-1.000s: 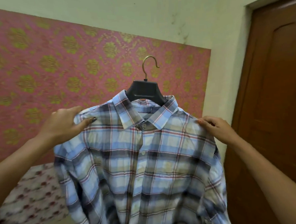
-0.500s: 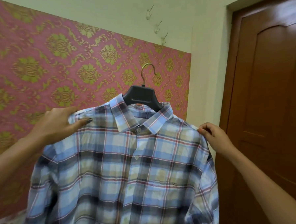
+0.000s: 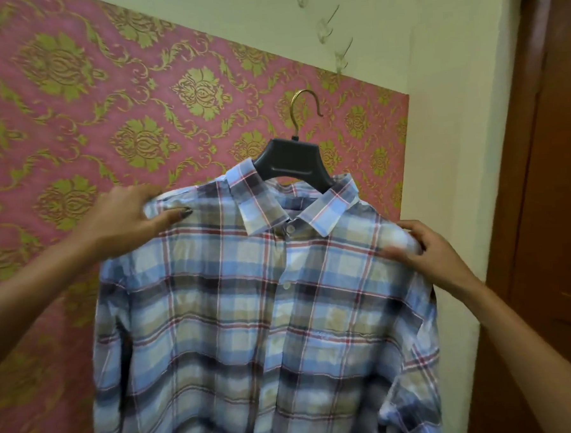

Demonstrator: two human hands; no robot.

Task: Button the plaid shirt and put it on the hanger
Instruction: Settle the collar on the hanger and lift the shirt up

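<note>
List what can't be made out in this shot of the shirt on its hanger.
- Hanger arms, head view: hidden inside the plaid shirt.
- Shirt hem and lower buttons: cut off by the bottom edge.
- Left hand fingertips: behind the shoulder fabric; right hand thumb motion-blurred.
- Wall hooks: blurred, topmost cut by the top edge.

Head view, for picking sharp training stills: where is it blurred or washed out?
Head view: right hand fingers smeared by motion; lower blue plaid shirt soft; black plastic hanger and collar fairly crisp; no strong glare; even, dim indoor light.
</note>
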